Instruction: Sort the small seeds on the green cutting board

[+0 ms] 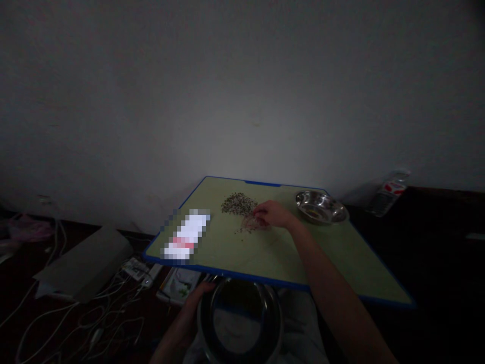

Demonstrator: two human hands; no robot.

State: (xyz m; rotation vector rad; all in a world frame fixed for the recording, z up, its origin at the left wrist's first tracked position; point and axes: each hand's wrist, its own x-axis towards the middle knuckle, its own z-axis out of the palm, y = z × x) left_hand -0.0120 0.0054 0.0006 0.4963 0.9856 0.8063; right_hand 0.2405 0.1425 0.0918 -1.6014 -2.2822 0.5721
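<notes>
My right hand (273,214) reaches across a green board with a blue rim (265,275). Its fingers are curled at the near edge of a pile of small mixed grains (237,203), with scattered grains just under them. What the fingertips pinch is too small to make out. My left hand (193,313) grips the rim of a steel bowl (240,323) held below the board's near edge, over my lap. A second steel bowl (321,206) stands on the board's far right corner.
A blurred white and pink packet (185,236) lies on the board's left side. A plastic bottle (390,192) leans by the wall at right. White cables (94,318) and a grey flat box (85,265) cover the dim floor at left.
</notes>
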